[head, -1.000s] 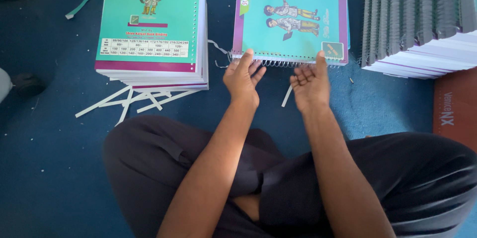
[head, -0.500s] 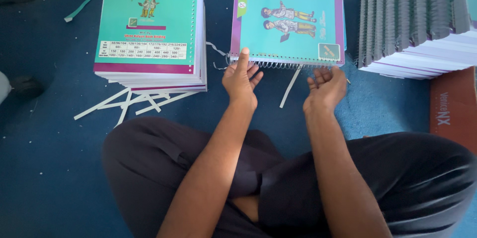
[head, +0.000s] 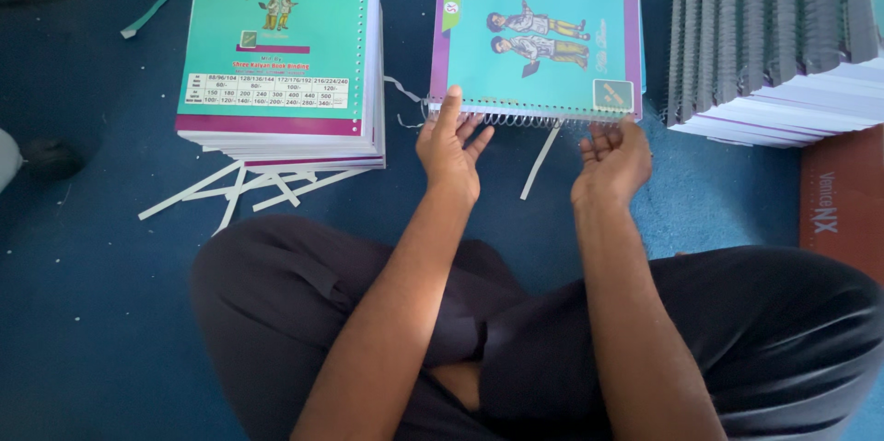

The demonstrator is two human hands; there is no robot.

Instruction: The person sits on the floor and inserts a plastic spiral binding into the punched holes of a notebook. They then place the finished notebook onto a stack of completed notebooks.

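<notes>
Both hands lay open at the spiral-bound notebook's (head: 539, 40) coil edge: left hand (head: 449, 142) touching, right hand (head: 611, 157) just beside.

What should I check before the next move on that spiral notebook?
1. Left hand steadies the notebook at its spiral edge: ok.
2. Right hand at the coil, palm up, fingers curled: ok.
3. Coil fully seated through all holes: cannot tell.
4. Loose white strip lies between the hands, near the coil: not ok.
5. Notebook lies flat on the blue floor: ok.
</notes>
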